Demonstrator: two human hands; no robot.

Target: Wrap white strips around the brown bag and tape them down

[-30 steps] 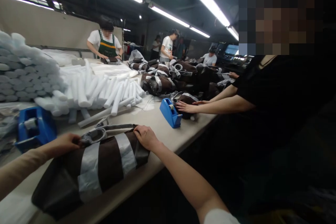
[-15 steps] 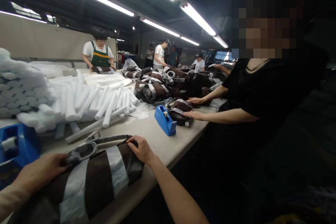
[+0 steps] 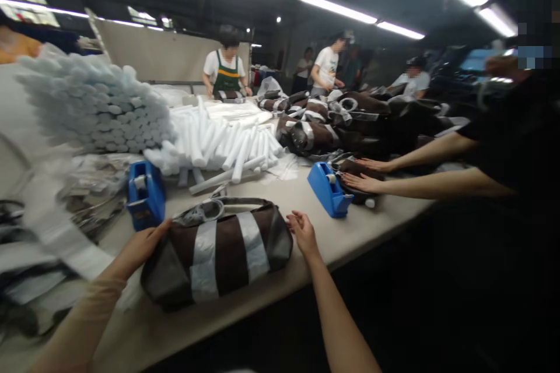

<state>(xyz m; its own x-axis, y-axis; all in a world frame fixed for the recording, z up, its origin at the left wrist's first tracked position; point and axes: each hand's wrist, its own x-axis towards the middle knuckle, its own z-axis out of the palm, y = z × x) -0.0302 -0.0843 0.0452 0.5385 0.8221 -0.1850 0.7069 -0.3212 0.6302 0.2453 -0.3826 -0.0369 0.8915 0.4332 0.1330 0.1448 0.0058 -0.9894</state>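
Observation:
A dark brown bag (image 3: pixel 230 253) wrapped with two pale bands lies on the table edge before me, its handle and a wrapped ring on top. At its upper left corner, my left hand (image 3: pixel 146 243) touches the bag, fingers pressed together at the edge. My right hand (image 3: pixel 303 232) is just off the bag's right end, fingers bent and apart, holding nothing. Behind the bag's left end stands a blue tape dispenser (image 3: pixel 146 195).
A second blue dispenser (image 3: pixel 328 189) stands beside a person's two hands (image 3: pixel 365 175) on another bag at right. White foam rods (image 3: pixel 219 140) and a stacked bundle (image 3: pixel 118 105) lie behind. Brown bags (image 3: pixel 315 134) pile up further back; plastic scraps (image 3: pixel 94 186) lie left.
The view has swung left. My right hand has come off the bag's top to beside its right end. My left hand has moved to the upper left corner.

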